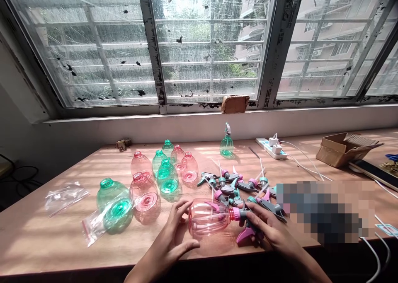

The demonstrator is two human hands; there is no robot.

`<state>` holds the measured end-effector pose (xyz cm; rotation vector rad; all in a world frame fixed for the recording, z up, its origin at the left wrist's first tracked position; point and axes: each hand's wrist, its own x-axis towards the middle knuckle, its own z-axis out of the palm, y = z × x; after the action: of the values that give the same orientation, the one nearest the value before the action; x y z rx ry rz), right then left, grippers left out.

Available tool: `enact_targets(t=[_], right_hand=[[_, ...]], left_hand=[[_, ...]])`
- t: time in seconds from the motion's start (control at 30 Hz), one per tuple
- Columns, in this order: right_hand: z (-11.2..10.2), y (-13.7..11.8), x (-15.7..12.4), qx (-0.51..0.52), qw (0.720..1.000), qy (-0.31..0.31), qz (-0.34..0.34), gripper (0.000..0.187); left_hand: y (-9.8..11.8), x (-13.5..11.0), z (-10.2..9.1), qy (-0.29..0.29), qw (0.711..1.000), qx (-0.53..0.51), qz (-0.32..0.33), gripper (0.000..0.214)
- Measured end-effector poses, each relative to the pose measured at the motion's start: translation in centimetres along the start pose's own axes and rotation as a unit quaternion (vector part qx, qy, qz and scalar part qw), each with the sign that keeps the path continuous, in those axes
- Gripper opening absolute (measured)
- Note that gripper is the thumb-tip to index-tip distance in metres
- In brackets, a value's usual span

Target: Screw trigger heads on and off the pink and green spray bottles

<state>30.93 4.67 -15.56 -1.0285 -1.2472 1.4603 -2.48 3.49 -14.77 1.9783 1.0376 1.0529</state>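
A clear pink bottle [208, 221] lies on its side, its base toward my left hand and its neck toward my right. The pink collar of a grey and pink trigger spray head [241, 214] meets the bottle's neck, and its tube shows inside the bottle. My right hand [267, 225] has its fingers closed around this spray head. Beside the bottle's base, my left hand [174, 233] is open, thumb and fingers apart; whether a fingertip touches the bottle I cannot tell. Several loose spray heads [230, 187] lie in a pile just behind the bottle.
Several open green bottles [168, 177] and pink bottles [144, 192] stand at left. Plastic bags [66, 196] lie near them. A green spray bottle [226, 145] with its head fitted stands at the back. A power strip [271, 148] and cardboard box [337, 150] are at right.
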Motion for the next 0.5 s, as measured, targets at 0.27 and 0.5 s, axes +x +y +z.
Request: enact_targets(t=[0.27,0.5], right_hand=[[-0.24,0.41,0.09,0.003,1.000,0.008,-0.002,0.060],[-0.11,0.43,0.08,0.017,1.000,0.007,-0.006,0.061]], left_hand=[[0.66,-0.06,-0.05,0.015,0.997,-0.065,-0.048,0.037],[0.57,-0.29,0.02,0.014,0.994,-0.091,-0.064,0.053]])
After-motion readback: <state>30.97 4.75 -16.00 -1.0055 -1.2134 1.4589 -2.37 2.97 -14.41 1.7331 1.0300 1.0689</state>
